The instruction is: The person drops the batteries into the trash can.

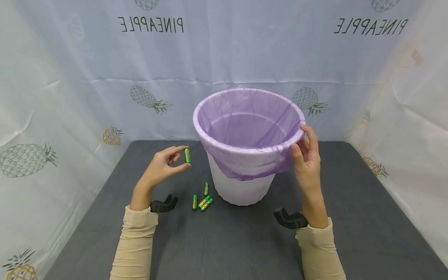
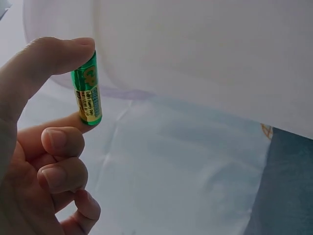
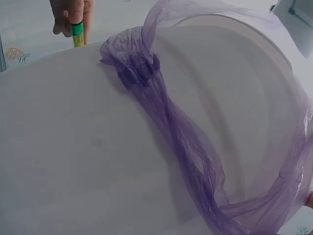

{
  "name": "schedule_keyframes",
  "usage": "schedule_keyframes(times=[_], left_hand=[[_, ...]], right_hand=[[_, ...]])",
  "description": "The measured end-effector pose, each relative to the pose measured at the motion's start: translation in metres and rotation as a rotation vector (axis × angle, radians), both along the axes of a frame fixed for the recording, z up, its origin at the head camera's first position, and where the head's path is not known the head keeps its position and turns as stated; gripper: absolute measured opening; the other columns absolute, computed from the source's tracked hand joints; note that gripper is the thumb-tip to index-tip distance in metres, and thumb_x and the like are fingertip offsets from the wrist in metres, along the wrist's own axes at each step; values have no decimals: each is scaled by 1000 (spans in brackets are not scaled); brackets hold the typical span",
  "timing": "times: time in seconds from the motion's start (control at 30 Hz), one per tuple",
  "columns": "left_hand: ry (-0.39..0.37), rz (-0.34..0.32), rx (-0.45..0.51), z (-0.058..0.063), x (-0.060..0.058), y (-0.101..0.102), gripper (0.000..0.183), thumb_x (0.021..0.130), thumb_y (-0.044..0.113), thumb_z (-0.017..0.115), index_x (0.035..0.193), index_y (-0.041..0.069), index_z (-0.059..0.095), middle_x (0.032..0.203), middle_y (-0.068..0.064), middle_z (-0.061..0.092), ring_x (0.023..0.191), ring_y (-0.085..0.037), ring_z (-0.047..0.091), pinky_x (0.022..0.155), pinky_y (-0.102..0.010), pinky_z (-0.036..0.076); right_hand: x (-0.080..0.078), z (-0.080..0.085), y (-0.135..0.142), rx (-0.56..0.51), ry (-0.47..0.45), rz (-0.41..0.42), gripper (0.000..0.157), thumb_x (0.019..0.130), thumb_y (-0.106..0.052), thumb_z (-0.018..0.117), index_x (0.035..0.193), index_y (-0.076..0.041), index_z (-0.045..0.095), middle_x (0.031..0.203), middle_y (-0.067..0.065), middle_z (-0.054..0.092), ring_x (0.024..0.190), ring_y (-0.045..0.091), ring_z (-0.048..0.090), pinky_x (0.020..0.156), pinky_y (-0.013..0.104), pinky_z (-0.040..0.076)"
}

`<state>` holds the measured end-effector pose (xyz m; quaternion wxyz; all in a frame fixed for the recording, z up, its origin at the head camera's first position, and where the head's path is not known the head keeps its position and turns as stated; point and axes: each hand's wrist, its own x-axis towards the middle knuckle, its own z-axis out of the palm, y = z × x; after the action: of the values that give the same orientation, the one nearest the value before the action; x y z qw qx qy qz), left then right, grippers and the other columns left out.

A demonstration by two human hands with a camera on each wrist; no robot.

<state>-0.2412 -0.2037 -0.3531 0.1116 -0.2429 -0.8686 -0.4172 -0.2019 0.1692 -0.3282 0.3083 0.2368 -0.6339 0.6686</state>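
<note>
My left hand pinches a green and yellow battery upright between thumb and index finger, left of the bin. In the left wrist view that battery shows its printed label, and the other fingers are curled. A white trash bin lined with a thin purple bag stands before me. With thumb and fingers, my right hand grips the bin's rim on the right side. Twisted bag plastic hangs along the bin's outside in the right wrist view.
Several more batteries lie on the dark grey table, by the foot of the bin on its left. White curtains printed with pineapples enclose the table at the back and sides. Black mounts sit at both wrists.
</note>
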Motion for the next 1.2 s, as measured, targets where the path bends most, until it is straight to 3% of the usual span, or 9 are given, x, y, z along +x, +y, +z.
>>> schedule_keyframes(times=[0.27, 0.73, 1.2], left_hand=[[80, -19, 43, 14, 1, -1, 44, 80, 6, 77, 122, 5, 64, 77, 0, 37, 70, -5, 35, 64, -23, 33], [176, -36, 108, 38, 7, 1, 47, 76, -1, 77, 120, 6, 65, 75, 1, 35, 70, -7, 35, 63, -23, 31], [204, -25, 110, 54, 9, 4, 49, 77, -1, 76, 123, 7, 65, 74, -2, 35, 69, -11, 34, 63, -25, 28]], right_hand=[[0, -1, 0, -1, -1, -3, 48, 98, -20, 56, 141, -7, 39, 115, -1, 60, 99, 5, 57, 83, 14, 46], [0, -1, 0, -9, -6, 4, 46, 98, -20, 56, 140, -10, 41, 114, -2, 60, 97, 4, 57, 83, 14, 46], [1, 0, 0, -5, -7, -1, 47, 97, -20, 57, 140, -10, 41, 116, -3, 60, 100, 4, 57, 85, 14, 45]])
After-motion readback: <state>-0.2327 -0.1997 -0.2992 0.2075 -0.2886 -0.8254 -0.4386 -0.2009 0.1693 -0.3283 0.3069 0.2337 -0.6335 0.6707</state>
